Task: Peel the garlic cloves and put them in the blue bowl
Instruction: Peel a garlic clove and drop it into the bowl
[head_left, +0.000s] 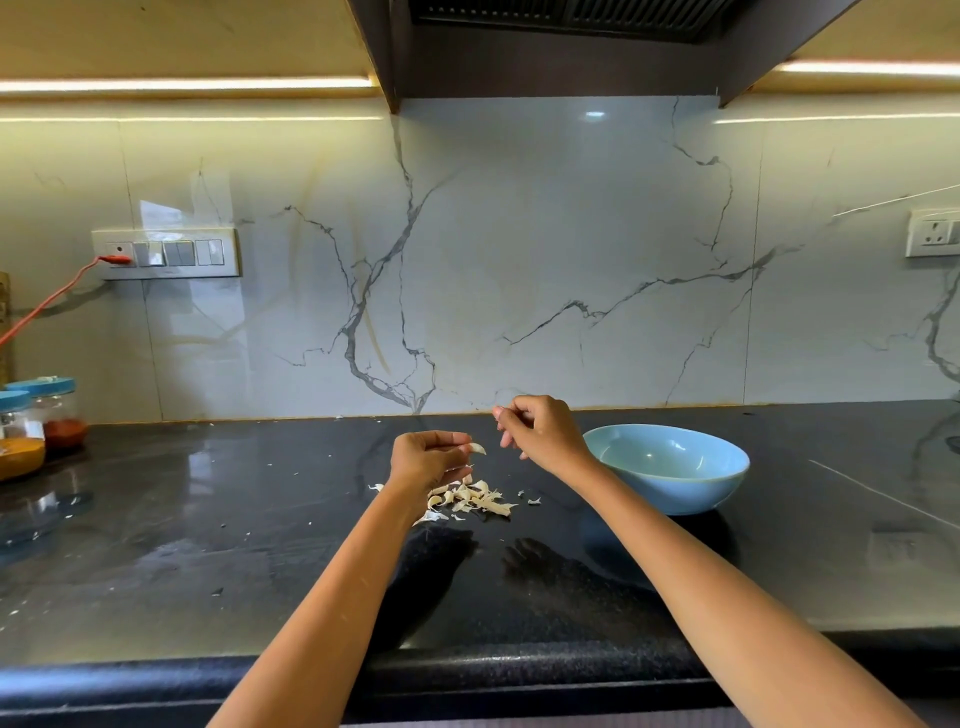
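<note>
Black glossy stone with a speckled rounded front edge, that's the surface (208, 561) I'm working on, and both my bare forearms reach out over it from the bottom of the view. My left hand (427, 457) has its grip curled around a garlic clove (478, 449), pinching it so the pale pointed tip pokes out to the right past my fingers. Palm faces roughly inward, wrist a bit bent. My right hand (540, 430) is lifted slightly higher and just apart from the left, fingers curled in loosely with thumb and fingertips together. It might be pinching a sliver of skin, but honestly it's too small to tell.

Right under my left hand, on the surface, sits a little heap of papery off-white peels and cloves (470, 500), thin curly bits, with a few stray flakes scattered around. Just right of my right wrist is the blue bowl (670, 470), smooth, matte, rounded and wide, sitting upright; I can't see anything inside from this angle.

Further back on the left are spice jars (39, 423) with blue lids, yellow and red powder inside. Behind everything is a shiny white marble-look backsplash (519, 260) with grey veins, plus a switch panel (166, 253) with an orange cable (49, 301) plugged in.
</note>
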